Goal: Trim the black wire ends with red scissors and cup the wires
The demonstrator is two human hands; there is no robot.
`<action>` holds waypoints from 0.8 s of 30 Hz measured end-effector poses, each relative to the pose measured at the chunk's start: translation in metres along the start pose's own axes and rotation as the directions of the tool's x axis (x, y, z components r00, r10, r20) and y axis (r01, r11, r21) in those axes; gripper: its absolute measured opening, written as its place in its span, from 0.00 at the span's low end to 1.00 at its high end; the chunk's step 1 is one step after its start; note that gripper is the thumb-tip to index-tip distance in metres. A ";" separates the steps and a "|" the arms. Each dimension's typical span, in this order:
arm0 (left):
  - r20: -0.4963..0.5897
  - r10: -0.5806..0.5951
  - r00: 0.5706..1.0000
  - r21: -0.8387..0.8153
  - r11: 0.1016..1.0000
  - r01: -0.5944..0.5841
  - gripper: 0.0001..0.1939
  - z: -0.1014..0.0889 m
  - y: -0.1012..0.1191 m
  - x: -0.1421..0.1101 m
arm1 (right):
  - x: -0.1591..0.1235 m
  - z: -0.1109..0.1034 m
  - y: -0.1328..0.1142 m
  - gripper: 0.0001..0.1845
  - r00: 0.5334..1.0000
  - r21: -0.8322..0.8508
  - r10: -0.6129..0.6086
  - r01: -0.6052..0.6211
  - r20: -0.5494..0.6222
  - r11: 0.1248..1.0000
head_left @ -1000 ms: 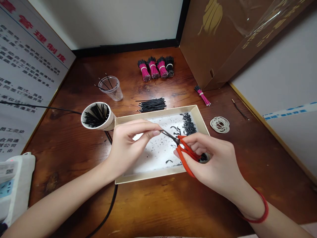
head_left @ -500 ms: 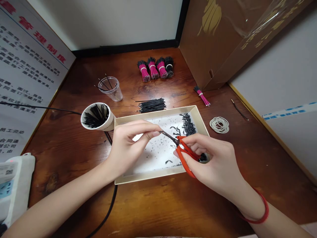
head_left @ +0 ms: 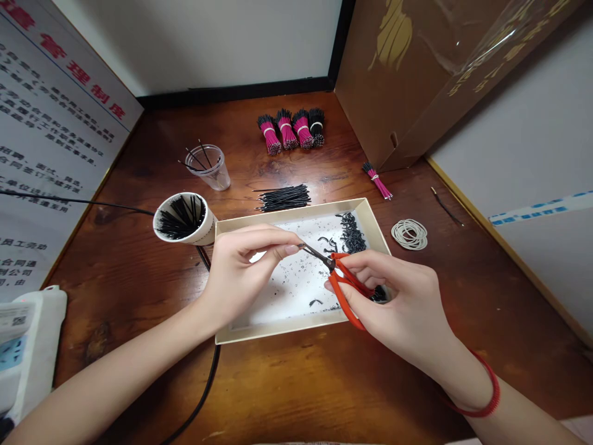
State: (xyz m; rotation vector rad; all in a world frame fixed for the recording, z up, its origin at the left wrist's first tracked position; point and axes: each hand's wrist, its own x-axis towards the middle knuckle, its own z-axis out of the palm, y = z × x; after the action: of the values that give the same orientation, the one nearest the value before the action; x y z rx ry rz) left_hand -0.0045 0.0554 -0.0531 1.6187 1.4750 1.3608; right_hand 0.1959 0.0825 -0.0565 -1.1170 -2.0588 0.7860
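Over a shallow cream box (head_left: 296, 332), my left hand (head_left: 248, 266) pinches a thin black wire (head_left: 301, 245) between thumb and forefinger. Only a small dark end of it shows; the rest is hidden by the fingers. My right hand (head_left: 398, 296) is closed round the orange handles of a pair of scissors (head_left: 345, 293). Their blades point left, with the tips right at my left fingertips, by the wire end. Inside the box, black cut-off scraps (head_left: 352, 235) are heaped along the right side, and tiny bits are scattered over the white bottom.
Behind the box lies a pile of black wires (head_left: 285, 198). A paper cup (head_left: 208, 232) full of black wires and a clear cup (head_left: 220, 176) stand left. Banded pink-and-black bundles (head_left: 287, 130) lie behind. Rubber bands (head_left: 409, 235) and a carton (head_left: 384, 111) are right.
Both hands stay in almost the same place. The scissor blades look slightly further apart at the wire end, and the handles have shifted very little.
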 end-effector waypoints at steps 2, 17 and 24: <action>0.006 -0.002 1.000 0.002 1.000 0.002 0.07 0.000 0.000 0.000 | 0.000 -0.001 0.000 0.05 1.000 -0.011 0.002 -0.002 0.002 1.000; 0.019 0.002 1.000 0.026 1.000 -0.003 0.07 0.000 -0.001 0.001 | 0.000 0.000 -0.001 0.07 1.000 -0.001 0.004 -0.004 0.015 1.000; 0.017 -0.001 1.000 0.018 1.000 0.001 0.07 0.002 -0.001 0.001 | 0.000 0.000 0.000 0.07 1.000 -0.002 -0.017 0.017 0.004 1.000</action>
State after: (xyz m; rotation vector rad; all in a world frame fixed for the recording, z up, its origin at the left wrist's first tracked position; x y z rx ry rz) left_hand -0.0034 0.0570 -0.0538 1.6364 1.4821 1.3333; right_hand 0.1960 0.0822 -0.0565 -1.0979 -2.0703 0.7788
